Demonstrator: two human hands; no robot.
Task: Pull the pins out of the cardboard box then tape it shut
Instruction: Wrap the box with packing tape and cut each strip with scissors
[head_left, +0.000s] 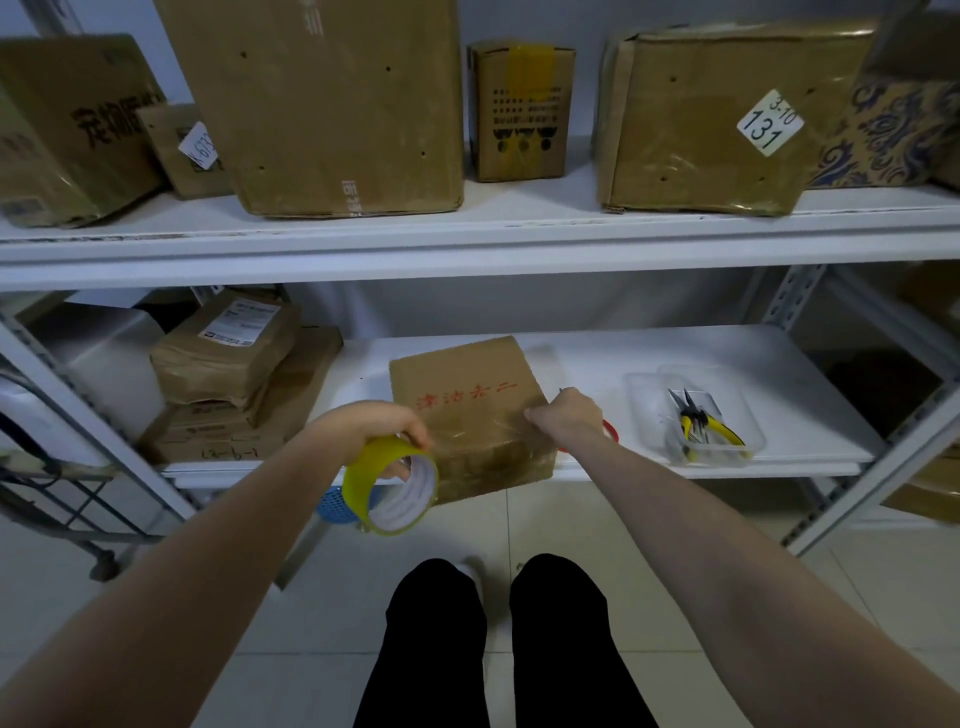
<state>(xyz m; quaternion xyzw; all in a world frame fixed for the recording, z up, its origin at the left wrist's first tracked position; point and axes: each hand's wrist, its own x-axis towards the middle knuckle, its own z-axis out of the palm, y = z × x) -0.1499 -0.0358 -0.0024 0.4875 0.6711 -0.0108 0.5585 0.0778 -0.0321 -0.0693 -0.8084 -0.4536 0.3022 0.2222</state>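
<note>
A small cardboard box (467, 395) with red characters on top lies on the lower white shelf (597, 358), its front edge over the shelf's rim. A strip of clear tape runs across the box's near top. My left hand (374, 423) grips a yellow-green tape roll (392, 486) just left of the box and in front of the shelf edge. My right hand (566, 415) is curled at the box's right edge; it holds a red-handled tool (610, 431), mostly hidden, with a thin metal tip showing above the knuckles.
A clear plastic tray (644, 410) with yellow-handled pliers (698, 423) sits right of the box. Stacked brown parcels (228, 358) fill the shelf's left side. Larger cartons (332, 104) line the upper shelf. A blue perforated basket (332, 504) shows below the roll. My legs stand on the tiled floor.
</note>
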